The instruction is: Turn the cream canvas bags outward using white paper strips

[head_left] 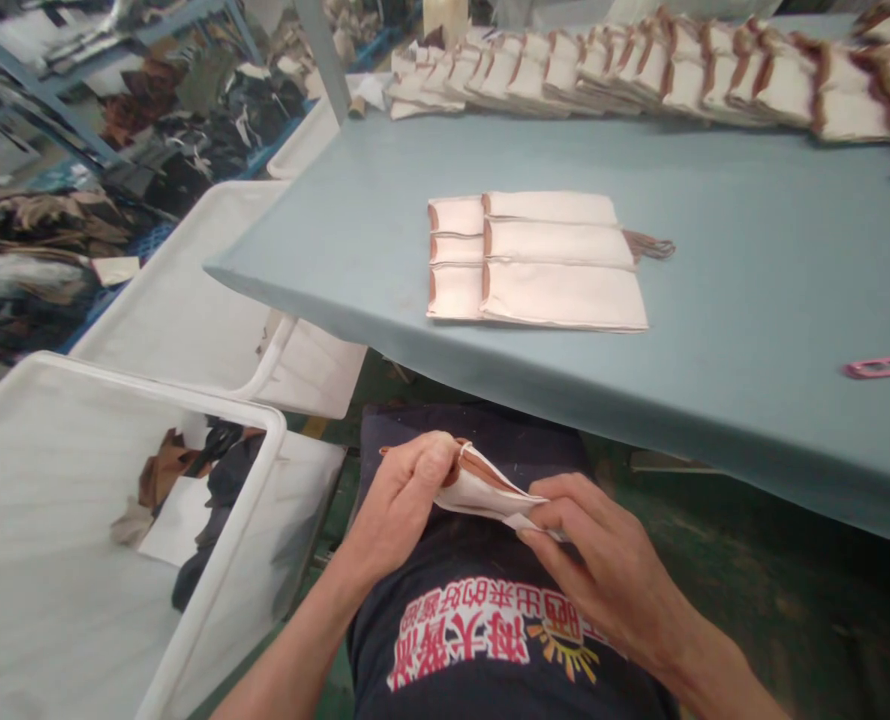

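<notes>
Over my lap I hold a cream fabric piece with brown edging (482, 490), which looks like a small pouch. My left hand (407, 490) pinches its brown-trimmed end, thumb on top. At the other end my right hand (587, 530) grips it between thumb and fingers. The piece is tilted, and its brown inside shows along a gap. On the table in front lie several similar cream pieces (557, 293), overlapping in a neat block with brown edges to the left. A brown cord loop (651, 245) sticks out at their right.
A long row of cream and brown pieces (625, 70) lines the back of the blue-grey table (325, 230). Pink-handled snips (884, 367) rest at the right. White bins (272, 440) stand on my left, the nearer one holding fabric scraps (167, 470).
</notes>
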Demonstrator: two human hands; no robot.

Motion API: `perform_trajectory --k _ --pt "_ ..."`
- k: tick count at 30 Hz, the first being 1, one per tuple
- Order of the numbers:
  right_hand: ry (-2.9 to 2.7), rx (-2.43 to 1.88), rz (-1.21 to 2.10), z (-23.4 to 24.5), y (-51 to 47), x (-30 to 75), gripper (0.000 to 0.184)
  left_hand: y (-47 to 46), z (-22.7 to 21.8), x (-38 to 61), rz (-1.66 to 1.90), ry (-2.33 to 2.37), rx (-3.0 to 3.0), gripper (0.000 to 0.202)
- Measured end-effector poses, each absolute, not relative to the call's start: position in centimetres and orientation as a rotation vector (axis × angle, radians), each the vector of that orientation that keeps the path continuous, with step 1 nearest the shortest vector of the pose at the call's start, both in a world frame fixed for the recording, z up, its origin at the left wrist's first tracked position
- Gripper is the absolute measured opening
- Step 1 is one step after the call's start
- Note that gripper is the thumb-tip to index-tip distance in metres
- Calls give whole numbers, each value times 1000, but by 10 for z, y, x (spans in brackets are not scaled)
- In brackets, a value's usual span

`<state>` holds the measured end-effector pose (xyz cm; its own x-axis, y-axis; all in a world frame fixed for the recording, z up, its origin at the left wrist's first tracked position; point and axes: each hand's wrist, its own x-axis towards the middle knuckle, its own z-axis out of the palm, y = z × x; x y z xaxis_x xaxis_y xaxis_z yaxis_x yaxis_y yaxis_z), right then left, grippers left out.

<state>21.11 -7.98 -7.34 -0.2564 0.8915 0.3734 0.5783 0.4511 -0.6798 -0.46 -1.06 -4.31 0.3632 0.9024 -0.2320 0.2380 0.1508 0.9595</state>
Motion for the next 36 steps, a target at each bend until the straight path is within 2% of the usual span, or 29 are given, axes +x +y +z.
perform_trajectory --k 3,6,20,22,28,36 --pt "-1951 -1242 538 -75 -80 212 13 -12 -38 -7 599 1165 1453 30" --pt "-1948 -1250 541 -77 -81 214 12 -10 -37 -9 589 1208 1608 19" --pt "-1986 -1236 517 -76 -90 206 12 1 -28 -4 389 1404 2149 18" --pt "-1964 -1266 564 -77 -92 207 13 2 -33 -7 403 1381 2066 17" --pt "-1939 -1228 678 -80 -91 212 12 1 -38 -15 519 1082 1320 19" --pt "-1998 -1227 610 -81 -91 209 12 -9 -27 -9 540 1266 1632 20"
